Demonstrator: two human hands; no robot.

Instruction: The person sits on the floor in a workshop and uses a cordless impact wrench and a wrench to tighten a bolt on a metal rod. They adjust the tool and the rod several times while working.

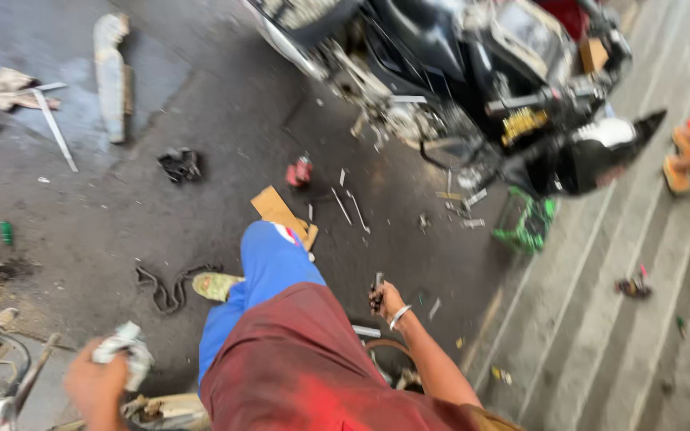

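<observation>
I look down past a dark red shirt and blue trousers onto a stained concrete floor. My left hand (pixel 97 383), at the lower left, is closed around a crumpled whitish rag (pixel 125 347). My right hand (pixel 389 302), a metal bracelet on its wrist, grips a small dark tool (pixel 377 289) just above the floor. A partly stripped black motorcycle (pixel 473 88) stands at the top of the view, beyond both hands.
Loose bolts and thin metal tools (pixel 350 209) lie under the motorcycle beside a cardboard piece (pixel 279 211) and a small red can (pixel 300 171). A chain (pixel 171 287) lies by my sandalled foot (pixel 216 285). A green crate (pixel 527 225) sits right. Another person's feet (pixel 688 152) show at far right.
</observation>
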